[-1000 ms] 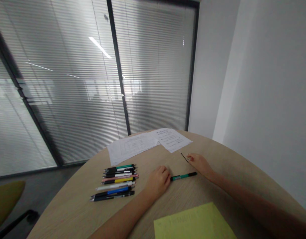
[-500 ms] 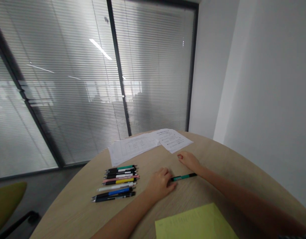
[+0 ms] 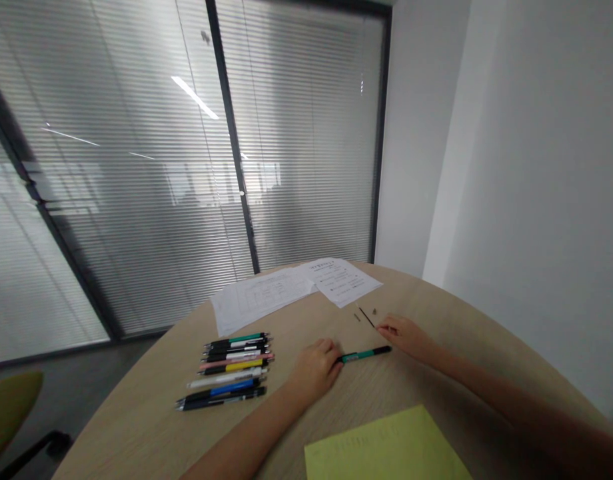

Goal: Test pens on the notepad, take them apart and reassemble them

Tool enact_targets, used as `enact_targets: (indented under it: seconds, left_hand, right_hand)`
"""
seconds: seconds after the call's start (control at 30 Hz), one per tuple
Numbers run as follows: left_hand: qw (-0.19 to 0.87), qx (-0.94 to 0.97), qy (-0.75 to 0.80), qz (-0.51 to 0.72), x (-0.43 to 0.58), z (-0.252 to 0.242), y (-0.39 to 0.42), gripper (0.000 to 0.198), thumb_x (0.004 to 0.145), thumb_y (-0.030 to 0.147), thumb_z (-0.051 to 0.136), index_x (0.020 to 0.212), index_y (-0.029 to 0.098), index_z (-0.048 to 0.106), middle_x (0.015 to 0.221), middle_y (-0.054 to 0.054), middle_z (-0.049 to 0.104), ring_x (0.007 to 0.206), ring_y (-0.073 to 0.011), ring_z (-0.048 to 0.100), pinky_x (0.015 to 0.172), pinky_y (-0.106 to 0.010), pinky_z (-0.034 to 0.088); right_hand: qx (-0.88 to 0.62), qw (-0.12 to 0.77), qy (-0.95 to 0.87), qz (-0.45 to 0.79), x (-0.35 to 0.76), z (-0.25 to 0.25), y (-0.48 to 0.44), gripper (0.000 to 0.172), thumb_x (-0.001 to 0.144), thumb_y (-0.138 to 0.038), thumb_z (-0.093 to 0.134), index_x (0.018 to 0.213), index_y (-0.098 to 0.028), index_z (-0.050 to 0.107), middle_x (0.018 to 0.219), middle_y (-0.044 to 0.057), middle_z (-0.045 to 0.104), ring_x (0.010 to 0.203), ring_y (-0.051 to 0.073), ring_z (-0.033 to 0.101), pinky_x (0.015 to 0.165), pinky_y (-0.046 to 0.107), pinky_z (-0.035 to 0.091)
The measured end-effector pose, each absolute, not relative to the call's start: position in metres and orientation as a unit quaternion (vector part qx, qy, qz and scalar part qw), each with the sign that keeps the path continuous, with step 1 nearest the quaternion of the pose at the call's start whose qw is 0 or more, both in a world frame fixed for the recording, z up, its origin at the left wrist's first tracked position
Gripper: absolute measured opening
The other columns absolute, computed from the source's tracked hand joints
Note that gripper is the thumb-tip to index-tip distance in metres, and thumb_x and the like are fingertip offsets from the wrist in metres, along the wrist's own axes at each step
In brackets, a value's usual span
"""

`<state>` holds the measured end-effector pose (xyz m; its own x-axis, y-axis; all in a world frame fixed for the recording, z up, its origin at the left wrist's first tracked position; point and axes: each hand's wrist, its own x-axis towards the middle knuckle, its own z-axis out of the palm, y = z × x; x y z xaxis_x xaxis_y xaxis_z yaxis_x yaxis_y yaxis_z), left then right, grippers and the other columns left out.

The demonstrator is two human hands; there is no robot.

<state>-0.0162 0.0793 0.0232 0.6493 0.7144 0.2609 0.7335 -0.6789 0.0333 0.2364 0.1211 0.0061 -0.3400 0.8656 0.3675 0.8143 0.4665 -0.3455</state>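
Observation:
My left hand (image 3: 314, 367) rests on the table with its fingers curled round one end of a green and black pen (image 3: 364, 355). The pen's other end points right. My right hand (image 3: 405, 338) lies just beyond that end, fingers pinched together at the near tip of a thin black rod (image 3: 366, 317) that looks like a pen refill. Beside the rod lie a short thin piece (image 3: 357, 317), perhaps a spring, and a tiny dark part (image 3: 374, 311); both are too small to make out well.
Several pens (image 3: 231, 367) lie in a row at the left of the round wooden table (image 3: 151, 413). Printed papers (image 3: 266, 297) spread along the far edge. A yellow sheet (image 3: 381, 447) lies at the near side. A chair (image 3: 11, 413) stands at the lower left.
My right hand has moved right and slightly towards me, and its fingers now meet the rod's tip. The rod and two small parts have come into sight. My left hand stays at the pen.

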Motion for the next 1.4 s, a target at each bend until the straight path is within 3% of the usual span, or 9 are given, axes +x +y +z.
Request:
enact_targets:
  seconds: [0.23, 0.47, 0.8, 1.17, 1.4]
  left_hand:
    - [0.044, -0.899, -0.417, -0.123, -0.015, 0.024, 0.078, 0.019, 0.085, 0.02, 0.042, 0.093, 0.018, 0.059, 0.084, -0.004, 0.057, 0.079, -0.017, 0.053, 0.069, -0.026, 0.042]
    - [0.041, -0.899, -0.421, -0.113, -0.018, 0.026, 0.079, 0.013, 0.081, 0.027, 0.05, 0.084, 0.018, 0.059, 0.085, -0.004, 0.057, 0.08, -0.0177, 0.053, 0.068, -0.026, 0.042]
    - [0.042, -0.888, -0.444, -0.11, -0.017, 0.021, 0.081, 0.016, 0.086, 0.023, 0.042, 0.091, 0.017, 0.056, 0.088, -0.005, 0.058, 0.081, -0.0175, 0.055, 0.068, -0.026, 0.043]
    - [0.012, -0.877, -0.464, -0.126, -0.017, 0.028, 0.079, 0.017, 0.086, 0.022, 0.041, 0.089, 0.015, 0.056, 0.089, -0.005, 0.058, 0.08, -0.0172, 0.057, 0.068, -0.025, 0.043]
    - [-0.026, -0.861, -0.48, -0.165, -0.018, 0.031, 0.079, 0.017, 0.085, 0.022, 0.04, 0.087, 0.017, 0.057, 0.087, -0.004, 0.059, 0.078, -0.0163, 0.057, 0.068, -0.024, 0.042]
  right_hand:
    - [-0.448, 0.215, -0.866, 0.063, 0.235, -0.003, 0.098, 0.017, 0.076, -0.021, 0.051, 0.087, -0.022, 0.063, 0.085, 0.004, 0.057, 0.079, 0.016, 0.054, 0.071, 0.026, 0.043]
    - [-0.44, 0.247, -0.863, 0.034, 0.231, -0.007, 0.094, 0.015, 0.08, -0.024, 0.048, 0.085, -0.019, 0.061, 0.086, 0.006, 0.06, 0.084, 0.018, 0.054, 0.075, 0.029, 0.043]
    - [-0.461, 0.268, -0.843, 0.067, 0.234, -0.001, 0.099, 0.016, 0.08, -0.023, 0.046, 0.086, -0.017, 0.06, 0.083, 0.007, 0.062, 0.08, 0.017, 0.055, 0.073, 0.029, 0.043]
    - [-0.493, 0.269, -0.816, 0.135, 0.255, 0.019, 0.101, 0.019, 0.076, -0.027, 0.048, 0.083, -0.016, 0.063, 0.076, 0.005, 0.062, 0.067, 0.016, 0.054, 0.062, 0.028, 0.042]
    - [-0.51, 0.276, -0.797, 0.169, 0.262, 0.019, 0.106, 0.023, 0.074, -0.028, 0.047, 0.086, -0.016, 0.064, 0.078, 0.005, 0.065, 0.068, 0.017, 0.056, 0.064, 0.029, 0.043]
